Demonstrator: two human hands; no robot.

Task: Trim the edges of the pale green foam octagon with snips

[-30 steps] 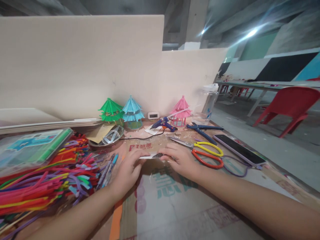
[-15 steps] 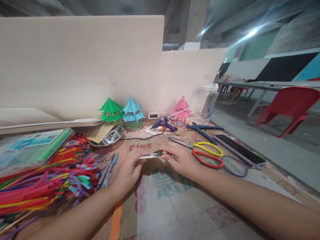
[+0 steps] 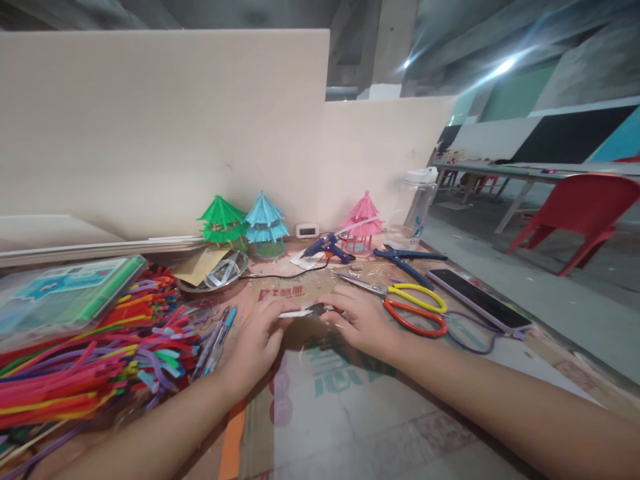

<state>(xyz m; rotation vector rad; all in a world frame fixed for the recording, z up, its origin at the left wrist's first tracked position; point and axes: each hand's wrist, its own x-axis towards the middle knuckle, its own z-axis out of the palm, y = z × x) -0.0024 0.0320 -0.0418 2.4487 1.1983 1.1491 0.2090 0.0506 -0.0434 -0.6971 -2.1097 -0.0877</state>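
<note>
My left hand (image 3: 259, 337) is closed in a pinch around a thin white strip (image 3: 296, 313), which points right. Facing it, my right hand (image 3: 363, 321) grips a small tool with a dark metal tip (image 3: 317, 309). The tip meets the strip's right end; the fingers hide most of the tool, so its exact kind is unclear. Both hands hover over a printed cardboard sheet (image 3: 345, 420). Just right of my right hand lie scissors (image 3: 415, 327) with yellow and orange handles.
Pipe cleaners (image 3: 75, 367), a plastic case (image 3: 70, 293) and pens (image 3: 220, 340) lie left. Behind are a metal dish (image 3: 213, 287), green (image 3: 220, 220), blue (image 3: 264, 223) and pink (image 3: 365, 217) paper pavilions, and a glue gun (image 3: 330, 248). Pliers (image 3: 410, 260), a phone (image 3: 477, 300) and a bottle (image 3: 420, 207) stay right.
The dark tool tip has shifted slightly against the end of the white strip. Both hands stay in nearly the same place.
</note>
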